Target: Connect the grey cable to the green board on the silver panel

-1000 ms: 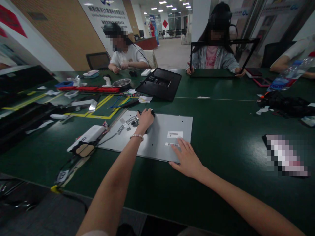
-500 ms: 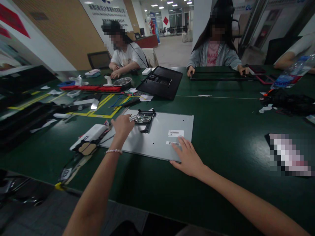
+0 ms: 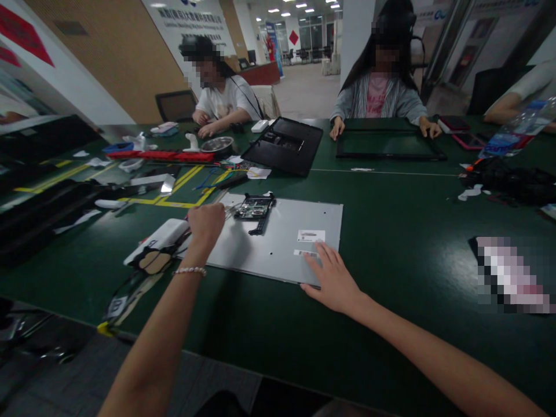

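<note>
A flat silver display panel (image 3: 278,252) lies back-up on the green table, with white labels near its right side. My right hand (image 3: 336,278) rests on its near right corner, fingers spread. On the panel's upper left sits a circuit board in a black frame (image 3: 255,207). Thin wires (image 3: 231,212) run from the board's left side to my left hand (image 3: 207,225), which is closed around them at the panel's left edge. The fingertips are hidden behind the back of that hand. Just left of it lies a white-and-tan bundle (image 3: 158,246) with cables.
Beyond the panel lies a black back cover (image 3: 282,146). Across the table a person holds a black frame (image 3: 391,155); another sits behind a metal bowl (image 3: 217,145). A phone (image 3: 512,275) lies right, near a water bottle (image 3: 515,130). Black casings (image 3: 52,214) stand left.
My left hand has moved left, away from the board, and its fingers have closed into a fist. My right hand stays put. The person opposite has tilted the black frame up.
</note>
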The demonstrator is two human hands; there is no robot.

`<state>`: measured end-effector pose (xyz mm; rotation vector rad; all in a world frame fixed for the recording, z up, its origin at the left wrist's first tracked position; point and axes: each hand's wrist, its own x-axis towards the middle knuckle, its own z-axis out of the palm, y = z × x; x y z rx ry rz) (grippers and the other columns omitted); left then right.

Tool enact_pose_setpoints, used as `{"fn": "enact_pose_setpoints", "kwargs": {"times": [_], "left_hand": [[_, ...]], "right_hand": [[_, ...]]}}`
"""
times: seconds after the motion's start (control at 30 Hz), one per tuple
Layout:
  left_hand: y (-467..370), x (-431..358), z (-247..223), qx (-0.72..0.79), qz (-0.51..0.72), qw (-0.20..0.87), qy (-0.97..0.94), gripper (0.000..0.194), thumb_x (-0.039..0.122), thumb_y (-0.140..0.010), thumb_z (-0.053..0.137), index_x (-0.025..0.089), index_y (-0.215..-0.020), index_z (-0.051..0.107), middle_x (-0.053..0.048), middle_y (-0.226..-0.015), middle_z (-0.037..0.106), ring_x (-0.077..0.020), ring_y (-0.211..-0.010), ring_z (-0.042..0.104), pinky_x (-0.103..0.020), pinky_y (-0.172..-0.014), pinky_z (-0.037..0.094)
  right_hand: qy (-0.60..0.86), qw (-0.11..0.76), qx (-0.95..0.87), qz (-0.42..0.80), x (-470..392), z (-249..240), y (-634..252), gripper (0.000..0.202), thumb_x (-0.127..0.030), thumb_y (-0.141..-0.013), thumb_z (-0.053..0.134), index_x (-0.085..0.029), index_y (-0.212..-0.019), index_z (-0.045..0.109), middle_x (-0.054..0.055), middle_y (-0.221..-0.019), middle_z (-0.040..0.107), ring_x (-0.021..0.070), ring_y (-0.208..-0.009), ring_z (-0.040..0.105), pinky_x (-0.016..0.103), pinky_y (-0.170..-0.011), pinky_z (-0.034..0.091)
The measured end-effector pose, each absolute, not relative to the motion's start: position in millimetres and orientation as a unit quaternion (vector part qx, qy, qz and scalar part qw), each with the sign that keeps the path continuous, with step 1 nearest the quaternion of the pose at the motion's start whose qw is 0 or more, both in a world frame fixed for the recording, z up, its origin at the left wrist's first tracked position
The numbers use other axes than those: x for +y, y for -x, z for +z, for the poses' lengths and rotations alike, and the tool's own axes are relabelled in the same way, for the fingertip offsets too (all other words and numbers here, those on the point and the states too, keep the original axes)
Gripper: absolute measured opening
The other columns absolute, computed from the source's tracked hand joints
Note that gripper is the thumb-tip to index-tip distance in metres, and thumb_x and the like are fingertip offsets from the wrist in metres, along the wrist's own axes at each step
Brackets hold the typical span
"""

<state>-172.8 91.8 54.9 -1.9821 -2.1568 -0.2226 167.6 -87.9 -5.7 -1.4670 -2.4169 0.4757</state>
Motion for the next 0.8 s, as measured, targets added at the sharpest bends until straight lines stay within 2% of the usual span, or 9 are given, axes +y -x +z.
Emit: {"fn": "enact_pose_setpoints", "kwargs": {"times": [0.1,0.17,0.33,0.43,0.5,0.63,0.8], "left_hand": [[159,116,76,-0.712,-0.038,0.192,0.675,0.041,0.025,-0.095,0.034,0.006,-0.103,0.070,-0.026,-0.103,0.069,-0.0349,-0.100,0.064,-0.047,-0.091,0.039],[145,133,81,-0.702,-0.025,0.209,0.680,0.040,0.022,-0.095,0.034,0.006,-0.104,0.070,-0.025,-0.103,0.070,-0.0334,-0.099,0.064,-0.046,-0.091,0.038],[110,171,61,-0.673,0.007,0.186,0.716,0.036,0.008,-0.089,0.037,0.003,-0.095,0.072,-0.025,-0.098,0.070,-0.0316,-0.101,0.064,-0.047,-0.098,0.031],[102,181,45,-0.687,0.017,0.143,0.713,0.031,0.008,-0.085,0.043,0.005,-0.090,0.073,-0.024,-0.096,0.072,-0.0331,-0.099,0.066,-0.051,-0.100,0.030],[105,178,39,-0.704,-0.008,0.111,0.701,0.030,0.014,-0.085,0.046,0.007,-0.093,0.074,-0.023,-0.100,0.072,-0.0351,-0.101,0.065,-0.051,-0.099,0.033],[122,148,31,-0.741,-0.142,0.083,0.651,0.037,0.023,-0.089,0.046,0.013,-0.116,0.069,-0.019,-0.116,0.069,-0.0346,-0.111,0.062,-0.047,-0.097,0.040],[153,101,14,-0.772,-0.231,0.083,0.586,0.041,0.024,-0.091,0.046,0.014,-0.128,0.061,-0.016,-0.126,0.065,-0.0317,-0.118,0.059,-0.044,-0.101,0.041]], "right_hand": [[0.506,0.141,-0.834,0.166,-88,-5,-167,0.075,-0.060,-0.092,0.045,-0.015,-0.151,0.039,0.019,-0.162,0.023,0.0369,-0.149,0.016,0.053,-0.119,0.017],[0.505,0.143,-0.835,0.167,-88,-5,-167,0.075,-0.060,-0.092,0.045,-0.014,-0.151,0.039,0.020,-0.162,0.023,0.0369,-0.149,0.016,0.052,-0.119,0.017],[0.505,0.141,-0.833,0.177,-87,-6,-167,0.075,-0.062,-0.092,0.043,-0.016,-0.151,0.038,0.017,-0.163,0.023,0.0353,-0.150,0.014,0.053,-0.120,0.016],[0.506,0.134,-0.831,0.185,-86,-6,-168,0.076,-0.063,-0.091,0.043,-0.017,-0.152,0.037,0.015,-0.163,0.021,0.0346,-0.150,0.012,0.052,-0.120,0.015],[0.506,0.133,-0.831,0.189,-85,-5,-168,0.076,-0.063,-0.092,0.043,-0.017,-0.152,0.037,0.016,-0.164,0.021,0.0348,-0.151,0.012,0.052,-0.120,0.014],[0.503,0.131,-0.832,0.194,-85,-6,-169,0.077,-0.064,-0.092,0.040,-0.016,-0.153,0.036,0.015,-0.164,0.020,0.0346,-0.151,0.010,0.052,-0.121,0.013],[0.504,0.133,-0.830,0.200,-85,-9,-169,0.078,-0.066,-0.092,0.039,-0.018,-0.154,0.033,0.012,-0.165,0.017,0.0336,-0.151,0.009,0.053,-0.121,0.013]]}}
